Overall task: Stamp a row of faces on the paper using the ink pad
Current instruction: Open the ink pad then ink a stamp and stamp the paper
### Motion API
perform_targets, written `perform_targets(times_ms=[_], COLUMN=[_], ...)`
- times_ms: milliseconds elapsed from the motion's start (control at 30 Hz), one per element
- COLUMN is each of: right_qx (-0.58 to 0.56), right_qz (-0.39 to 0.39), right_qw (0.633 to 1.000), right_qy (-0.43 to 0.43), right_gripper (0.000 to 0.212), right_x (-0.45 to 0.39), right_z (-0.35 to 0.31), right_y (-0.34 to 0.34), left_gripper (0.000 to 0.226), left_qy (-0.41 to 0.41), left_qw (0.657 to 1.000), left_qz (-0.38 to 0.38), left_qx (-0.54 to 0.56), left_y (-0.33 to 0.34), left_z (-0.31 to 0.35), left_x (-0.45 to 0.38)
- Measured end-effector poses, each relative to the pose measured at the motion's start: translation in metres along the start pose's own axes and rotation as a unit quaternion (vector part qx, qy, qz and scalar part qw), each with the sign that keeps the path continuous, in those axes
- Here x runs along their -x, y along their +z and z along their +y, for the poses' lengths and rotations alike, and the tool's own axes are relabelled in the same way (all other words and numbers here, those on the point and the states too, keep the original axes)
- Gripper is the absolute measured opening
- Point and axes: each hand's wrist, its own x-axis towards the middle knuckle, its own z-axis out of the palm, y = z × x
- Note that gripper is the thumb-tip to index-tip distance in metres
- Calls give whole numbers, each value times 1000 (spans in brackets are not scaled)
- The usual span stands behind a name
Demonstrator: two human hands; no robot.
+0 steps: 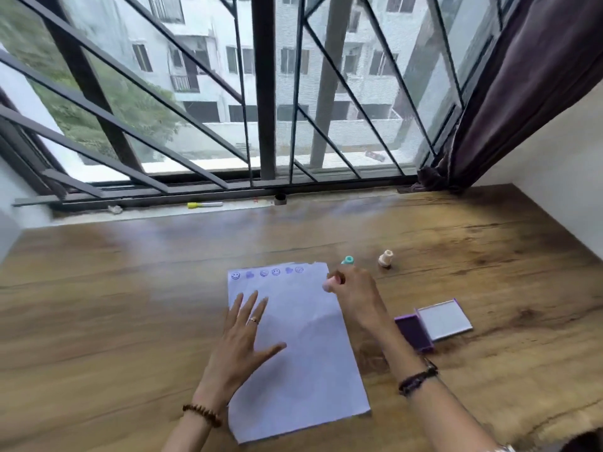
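Right hand [354, 295] is motion-blurred at the top right corner of the white rectangular paper sheet [303, 347]; fingers closed round a small pink-tipped stamp [330, 283], but its shape & face are too smeared to make out. Can't tell if the stamp touches the paper or hovers. A small teal stamp [347, 260] sits just beyond that hand, lower part hidden by the knuckles. Right forearm covers the near-left corner of the purple square ink pad [414, 332].

Paper lies flat on the brown wood-grain worktop [130, 288], centre of view, long side running away from the person, slightly creased. Along its far edge: a row of purple stamped marks [266, 273] – approx. 6, some clear smiley faces, others blotchy & unreadable.

Left hand [243, 337] rests flat on the paper's left part, fingers spread open, holding nothing; ring on one finger, brown bead bracelet at the wrist.

Ink pad is open, to the right of the paper, dark purple pad beside its hinged pale lid [445, 319]. A cream plastic stamp [386, 258] stands further back on the worktop, apart from the rest. Yellow-capped marker [204, 204] lies on the sill under the barred window [261, 93].
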Motion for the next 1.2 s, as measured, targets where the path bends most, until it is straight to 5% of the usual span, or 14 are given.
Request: perform_targets(times_ms=[233, 1200], right_qx=[56, 237], right_qz=[-24, -56], right_qw=[998, 969], right_qy=[25, -49], right_gripper=[20, 20], right_x=[-55, -79], right_z=[-29, -32], right_y=[23, 39], left_gripper=[113, 110], left_qy=[-28, -16], left_qw=[996, 998], left_qz=[-80, -58], left_qx=[-32, -18], left_y=[-1, 6], left_z=[-27, -32], left_x=[-19, -19])
